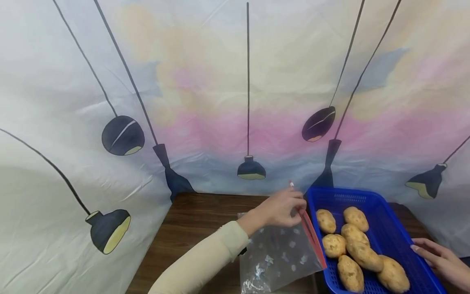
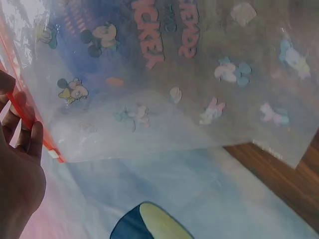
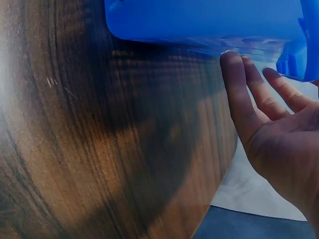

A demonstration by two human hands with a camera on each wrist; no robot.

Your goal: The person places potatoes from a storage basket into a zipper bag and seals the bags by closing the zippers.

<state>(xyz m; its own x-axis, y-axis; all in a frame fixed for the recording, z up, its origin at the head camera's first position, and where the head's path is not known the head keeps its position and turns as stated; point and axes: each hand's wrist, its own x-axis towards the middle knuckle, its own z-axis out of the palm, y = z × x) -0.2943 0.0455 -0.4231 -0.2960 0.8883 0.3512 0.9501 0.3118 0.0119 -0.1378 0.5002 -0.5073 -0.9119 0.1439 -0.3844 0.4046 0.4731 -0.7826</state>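
A clear zip bag (image 1: pixel 279 253) with a red zip edge and printed cartoon figures hangs beside the basket, over the table. My left hand (image 1: pixel 284 207) pinches its red edge near the white slider; in the left wrist view the hand (image 2: pixel 22 159) holds that edge between thumb and fingers. The blue plastic basket (image 1: pixel 394 228) holds several potatoes (image 1: pixel 364 256). At its right side is my right hand (image 1: pixel 440 261), fingertips at the rim. The right wrist view shows this hand (image 3: pixel 279 119) with fingers stretched out to the basket's side (image 3: pixel 199 22).
A dark wooden table (image 1: pixel 191 222) carries the basket, with bare wood left of the bag. Behind it hangs a pale cloth backdrop (image 1: pixel 205 102) printed with lamps. A small black object (image 1: pixel 243 250) shows beside the left sleeve.
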